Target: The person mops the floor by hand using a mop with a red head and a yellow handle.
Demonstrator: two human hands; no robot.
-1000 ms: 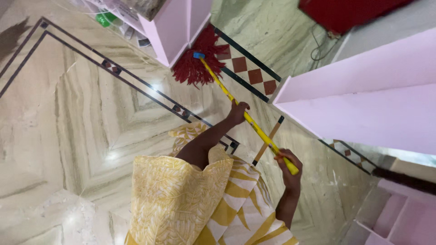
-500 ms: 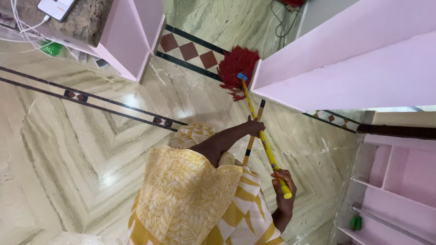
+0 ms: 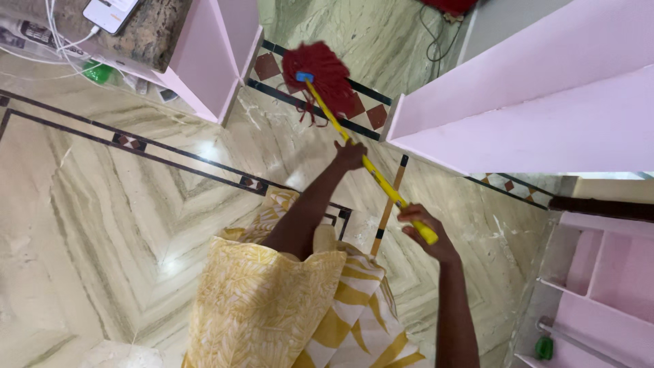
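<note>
- Mopping in progress: a person in a yellow leaf-print garment (image 3: 272, 300) works a mop over a polished marble floor (image 3: 102, 204), seen from above.
- Left hand (image 3: 351, 155) is closed around the middle of the yellow handle (image 3: 381, 184); right hand (image 3: 424, 225) is wrapped tightly round its upper end.
- Red mop head (image 3: 320, 68) lies on the floor's red-and-cream tile border (image 3: 361, 109), in the gap between a pink cabinet (image 3: 218, 54) on the left and a pink shelf unit (image 3: 531, 116) on the right.
- Step in hand appears to be a stroke across that narrow passage; the next move likely calls for steering the strands clear of both pink edges.
- A phone (image 3: 109, 10) on its white cable rests on the stone bench (image 3: 153, 31) at the upper left, well apart from the mop.
</note>
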